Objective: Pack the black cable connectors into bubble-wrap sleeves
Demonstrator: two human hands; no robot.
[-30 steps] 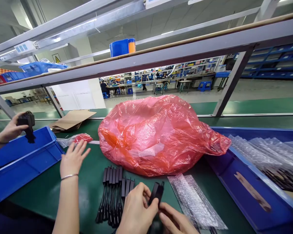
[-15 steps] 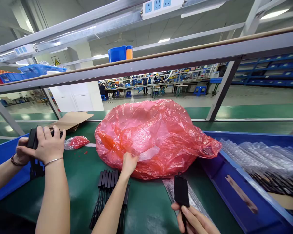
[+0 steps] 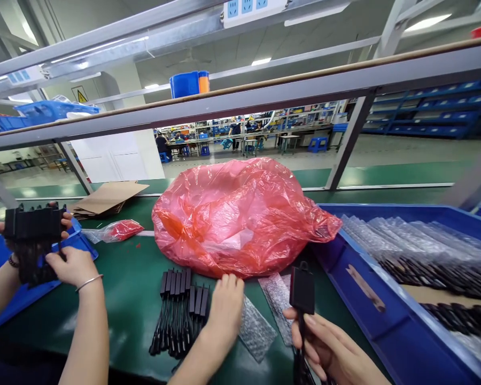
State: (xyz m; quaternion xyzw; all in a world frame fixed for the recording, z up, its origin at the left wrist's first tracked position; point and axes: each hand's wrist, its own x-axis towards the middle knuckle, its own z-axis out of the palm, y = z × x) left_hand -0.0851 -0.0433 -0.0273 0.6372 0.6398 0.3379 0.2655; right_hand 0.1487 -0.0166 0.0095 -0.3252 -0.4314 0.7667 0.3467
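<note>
My left hand (image 3: 226, 307) is closed, fingers bent down, at the upper end of a clear bubble-wrap bag (image 3: 258, 331), just in front of the large red plastic bag (image 3: 240, 214). What its fingertips grip is partly hidden. In my right hand (image 3: 324, 337), a black adapter (image 3: 302, 290) stands upright, pinched at its cable just below the box. Behind it lies another bubble-wrap bag (image 3: 276, 299). Left of my left hand, several black adapters (image 3: 175, 283) lie side by side, their cables toward me.
On the right, a blue bin (image 3: 356, 299) holds bubble-wrapped adapters in rows. At far left, a co-worker's hands (image 3: 74, 267) hold a bundle of black adapters (image 3: 34, 224) over another blue bin. Cardboard sheets (image 3: 108, 198) and a small bag of red pieces (image 3: 124, 230) lie farther back.
My left hand has come away from the red bag toward me, with a bubble-wrap bag now beside it. The co-worker's hands have shifted left, and more adapters in the row show.
</note>
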